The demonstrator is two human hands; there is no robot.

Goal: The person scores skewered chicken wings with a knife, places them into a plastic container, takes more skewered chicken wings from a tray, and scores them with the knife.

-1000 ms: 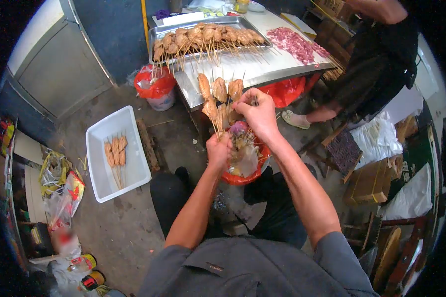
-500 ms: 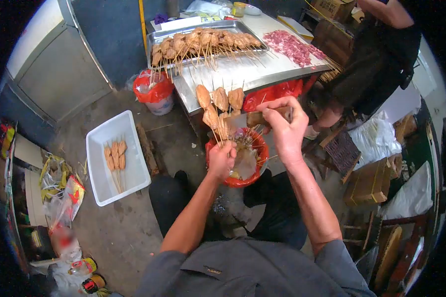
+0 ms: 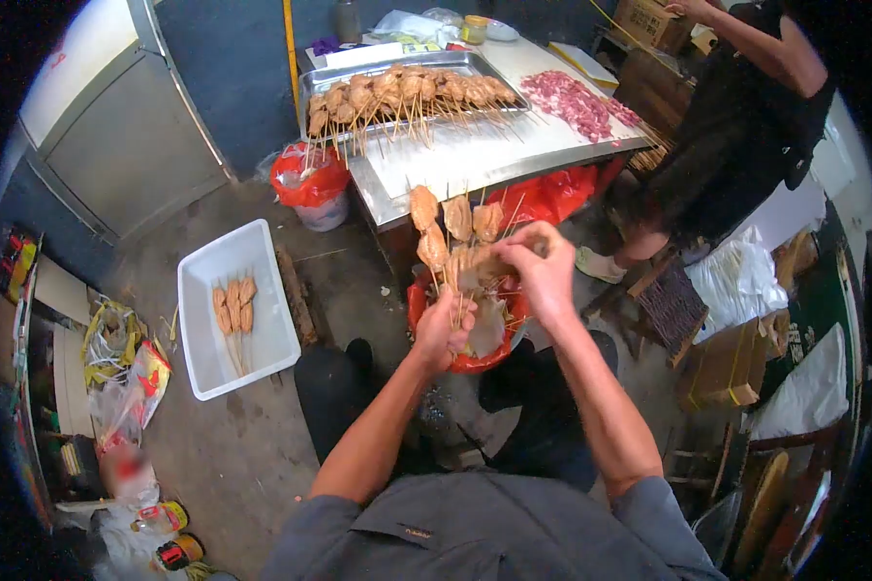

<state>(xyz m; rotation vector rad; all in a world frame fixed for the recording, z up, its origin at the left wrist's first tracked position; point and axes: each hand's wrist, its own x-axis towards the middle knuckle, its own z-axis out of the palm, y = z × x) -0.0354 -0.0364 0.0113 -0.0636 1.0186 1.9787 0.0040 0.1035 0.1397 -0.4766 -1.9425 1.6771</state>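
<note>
My left hand (image 3: 444, 327) is closed round the lower sticks of several meat skewers (image 3: 458, 221), holding them upright and fanned above a red-lined bucket (image 3: 477, 365). The pieces of meat are brown and threaded on thin wooden sticks. Just to their right, my right hand (image 3: 543, 266) is closed on a knife (image 3: 497, 256) with a brown handle. Its blade is smeared and lies against or close to the lower meat; I cannot tell if it touches. Inside the bucket are sticks and a pale, clear bag-like thing, partly hidden by my hands.
A metal tray (image 3: 305, 92) piled with skewers stands on the table (image 3: 397, 174), beside raw chopped meat (image 3: 576, 105). On the floor at left, a white tub (image 3: 199, 339) holds a few skewers. Another person (image 3: 736, 126) is at the right, near cardboard boxes (image 3: 727, 368).
The knife and my right hand have moved slightly left and down, towards the lower meat. My left hand has shifted a little right and down with the skewers. The view has shifted slightly.
</note>
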